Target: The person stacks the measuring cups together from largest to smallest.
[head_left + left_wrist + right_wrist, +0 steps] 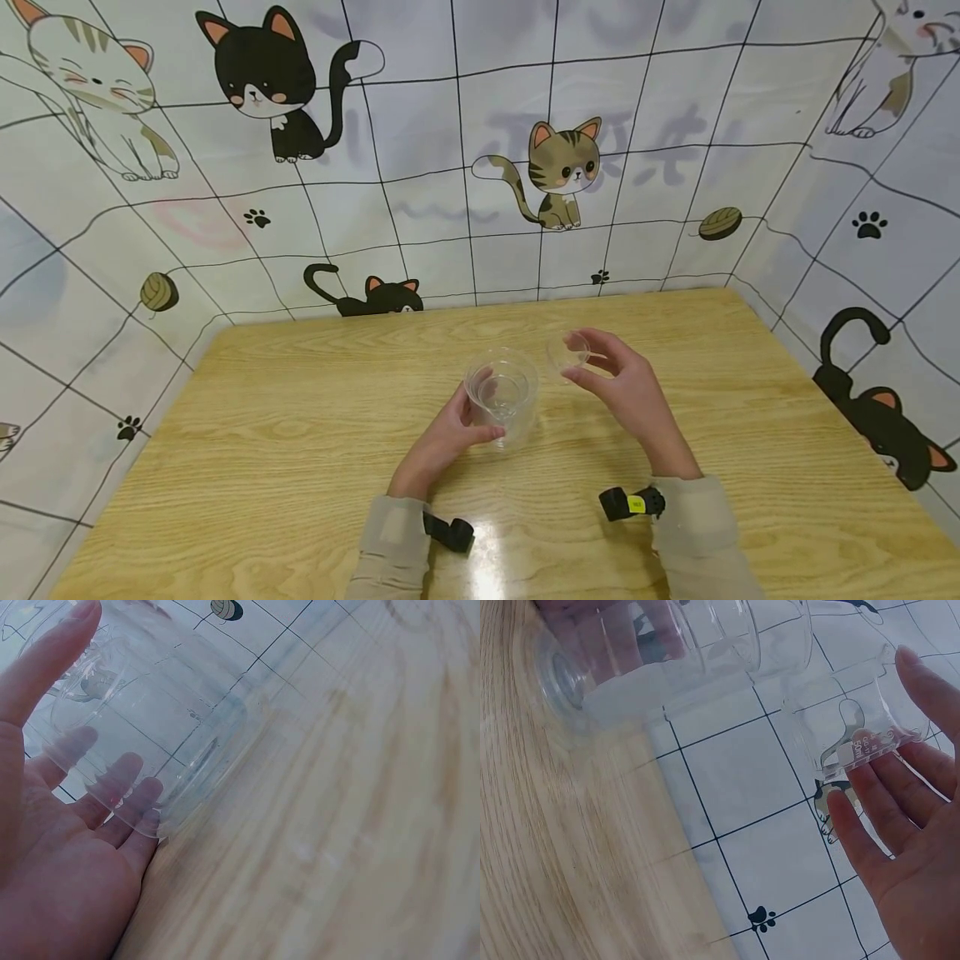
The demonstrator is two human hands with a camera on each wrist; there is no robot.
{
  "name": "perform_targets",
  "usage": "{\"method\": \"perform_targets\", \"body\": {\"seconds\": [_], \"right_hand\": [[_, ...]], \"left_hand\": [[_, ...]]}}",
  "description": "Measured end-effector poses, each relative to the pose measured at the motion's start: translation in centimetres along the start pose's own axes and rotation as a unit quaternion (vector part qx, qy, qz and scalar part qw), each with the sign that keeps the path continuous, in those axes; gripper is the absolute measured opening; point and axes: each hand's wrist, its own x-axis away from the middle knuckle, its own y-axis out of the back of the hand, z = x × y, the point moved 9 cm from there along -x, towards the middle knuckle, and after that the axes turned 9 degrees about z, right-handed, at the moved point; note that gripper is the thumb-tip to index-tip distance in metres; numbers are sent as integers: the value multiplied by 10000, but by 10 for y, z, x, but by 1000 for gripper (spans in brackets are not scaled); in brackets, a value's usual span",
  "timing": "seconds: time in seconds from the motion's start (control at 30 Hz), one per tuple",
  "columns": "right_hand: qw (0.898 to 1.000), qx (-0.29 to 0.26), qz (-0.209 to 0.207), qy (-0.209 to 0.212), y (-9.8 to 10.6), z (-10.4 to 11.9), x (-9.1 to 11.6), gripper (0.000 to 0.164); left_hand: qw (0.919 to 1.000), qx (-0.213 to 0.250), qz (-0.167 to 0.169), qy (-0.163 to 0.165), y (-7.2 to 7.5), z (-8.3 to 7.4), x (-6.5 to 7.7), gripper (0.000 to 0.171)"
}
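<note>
A large clear beaker stands on the table with what looks like a smaller clear vessel inside it. My left hand grips its side, the thumb in front and the fingers around the far wall; in the left wrist view, those fingers show through the clear wall. To the right, my right hand holds a small clear beaker between thumb and fingers. Its white markings include a 50 ml label. The small beaker is raised beside the large one, apart from it. Transparency makes the inner edges hard to tell.
The wood-grain table extends on both sides of the hands. A white cloth with cat drawings and grid lines hangs behind and at both sides. Black wrist cameras sit on both wrists.
</note>
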Motion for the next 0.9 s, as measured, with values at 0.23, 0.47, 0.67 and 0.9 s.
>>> {"method": "perform_targets", "body": {"seconds": [0.23,0.47,0.67,0.9], "right_hand": [[9998,-140,-51,154,1,7,0,55],[9996,-181,-130,182,2,11,2,53],[9994,-204,-157,236,2,14,3,52],[9990,-356,-175,209,-1,18,4,53]], "left_hand": [[10000,-29,8,-36,0,0,-1,84],[9999,-41,113,-43,-1,-1,-1,86],[9999,-18,65,-82,-1,-2,-1,86],[9999,-108,25,-41,-1,-1,-1,84]]}}
